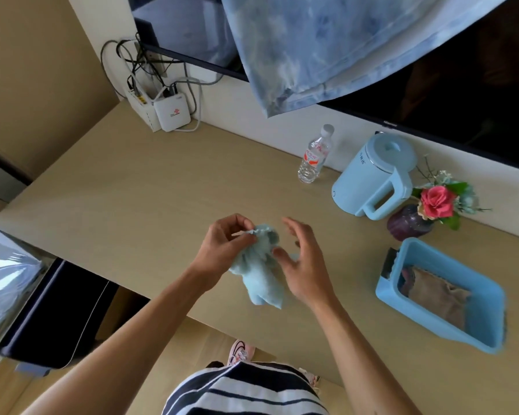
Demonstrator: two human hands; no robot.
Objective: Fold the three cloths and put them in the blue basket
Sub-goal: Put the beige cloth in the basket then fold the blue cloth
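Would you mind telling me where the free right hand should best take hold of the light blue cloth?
Probably the upper hem of the cloth, beside the left hand. The right hand can pinch it from the right; the rest hangs bunched.

A water bottle (313, 155), blue kettle (372, 178) and flower vase (409, 224) stand on the table (132, 205).

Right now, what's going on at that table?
A person is working a light blue cloth above the table. The left hand pinches its top edge; the right hand is open beside it, fingers touching the cloth. It is still bunched, not folded. The blue basket at right already holds a brownish cloth.
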